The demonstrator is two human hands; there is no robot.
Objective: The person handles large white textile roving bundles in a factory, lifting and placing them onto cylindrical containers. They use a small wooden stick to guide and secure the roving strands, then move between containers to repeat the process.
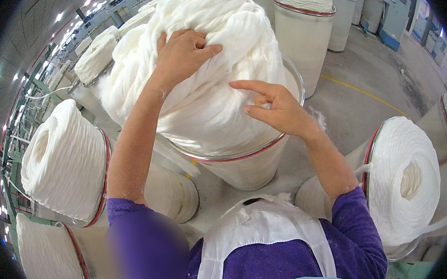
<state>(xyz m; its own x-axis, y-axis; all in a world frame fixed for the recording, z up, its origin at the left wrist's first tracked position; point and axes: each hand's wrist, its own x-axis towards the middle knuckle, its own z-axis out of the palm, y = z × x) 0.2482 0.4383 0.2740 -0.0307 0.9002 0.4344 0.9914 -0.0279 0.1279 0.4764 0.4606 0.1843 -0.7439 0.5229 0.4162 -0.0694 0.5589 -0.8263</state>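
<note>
- The left hand (182, 54) lies on top of a big heap of white fibre sliver (204, 89), and its fingers (212, 50) are bent and closed on a fold of this soft material near the top of the heap.
- The right hand (276, 110) is at the right side of the same heap, lower than the left hand. Its forefinger points to the left and touches the fibre, and the thumb and another finger are pinched together on a thin wisp of it.
- The heap is loose and fluffy, not coiled in order, and it rises high above the rim of a round pale can (248, 166), which has a metal ring with a red line around the top. The can stands on the grey concrete floor (356, 104), directly in front of the person.
- Both forearms are bare, the sleeves are purple (354, 223), and a white apron strap (261, 230) is seen at the lower edge.
- Around it stand more cans of the same kind, full of neatly coiled white sliver: one at the left (67, 161), one at the right (405, 178), one behind at the upper right (305, 14).
- A yellow line (365, 94) runs over the floor to the right of the middle can.
- At the far left a long row of machines (34, 95) goes back under ceiling lamps.
</note>
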